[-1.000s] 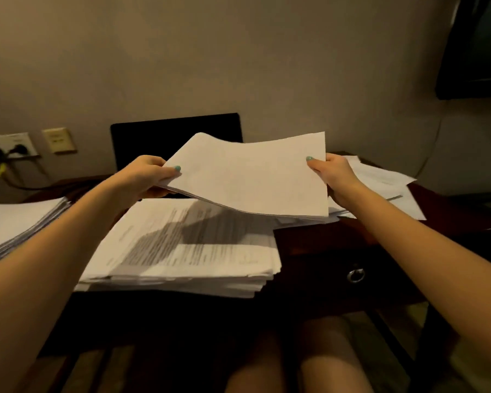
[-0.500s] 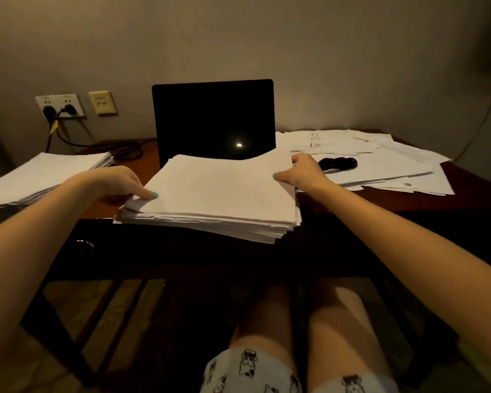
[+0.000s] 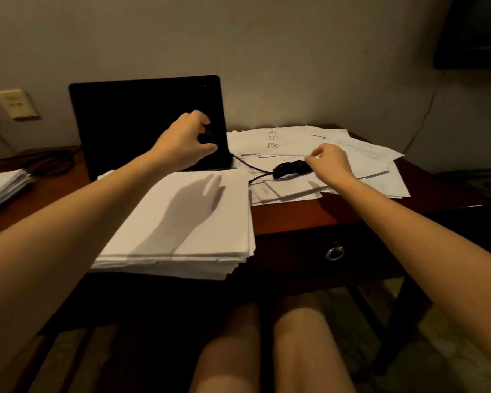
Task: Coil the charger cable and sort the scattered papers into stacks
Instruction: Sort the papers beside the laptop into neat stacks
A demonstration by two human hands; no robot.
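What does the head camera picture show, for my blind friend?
Over a desk, the left hand is at the edge of a laptop and the right hand at a black cable on scattered papers. A neat stack sits nearer.

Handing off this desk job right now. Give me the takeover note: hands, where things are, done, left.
Left hand: fingers curled at the laptop screen's right edge; too dark to tell whether it grips anything.
Right hand: appears to pinch the right end of the charger cable, bunched on the scattered papers, one strand running to the laptop's base.
Done: middle stack squared in front of the laptop; left stack at the desk's far left.
Left: coil the cable, then sort the scattered papers on the right.
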